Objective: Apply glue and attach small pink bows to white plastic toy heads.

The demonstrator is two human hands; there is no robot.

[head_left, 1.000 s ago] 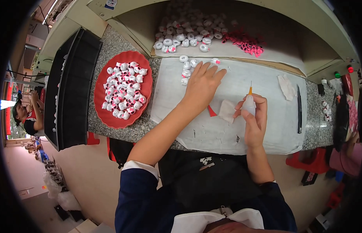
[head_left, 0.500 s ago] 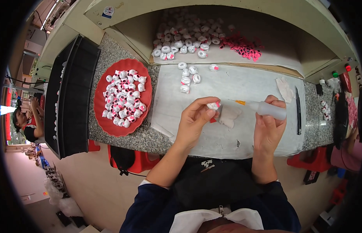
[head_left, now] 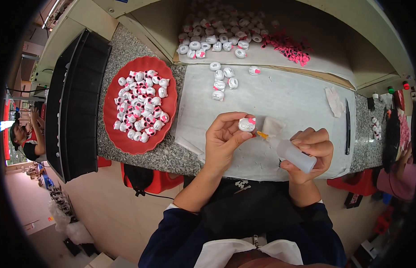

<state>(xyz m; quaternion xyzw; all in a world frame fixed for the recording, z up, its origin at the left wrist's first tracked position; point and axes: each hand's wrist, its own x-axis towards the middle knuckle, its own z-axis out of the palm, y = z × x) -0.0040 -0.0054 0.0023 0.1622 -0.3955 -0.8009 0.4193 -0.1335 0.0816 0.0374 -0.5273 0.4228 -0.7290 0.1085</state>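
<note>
My left hand (head_left: 223,138) pinches a small white figure head with a pink bow (head_left: 247,124) between thumb and fingertips. A translucent squeeze bottle (head_left: 292,154) with an orange needle tip (head_left: 262,135) is gripped in my right hand (head_left: 311,154). The bottle tilts up to the left, and its tip sits close beside the white head; whether they touch I cannot tell. Behind the tip a folded whitish cloth (head_left: 273,127) lies on the white paper sheet (head_left: 194,116). Several white pieces (head_left: 218,85) stand on the sheet farther back.
A red scalloped plate (head_left: 110,105) full of white-and-pink pieces is at left, beside a black bin (head_left: 80,107). On the shelf lie piled white pieces (head_left: 217,38) and pink bits (head_left: 297,56). A black pen-like tool (head_left: 348,127) and crumpled tissue (head_left: 335,102) lie at right. Another person (head_left: 29,136) is far left.
My right hand has tilted the bottle and brought its tip down and left, next to the white head. My left hand has turned that head. The whole view has shifted slightly.
</note>
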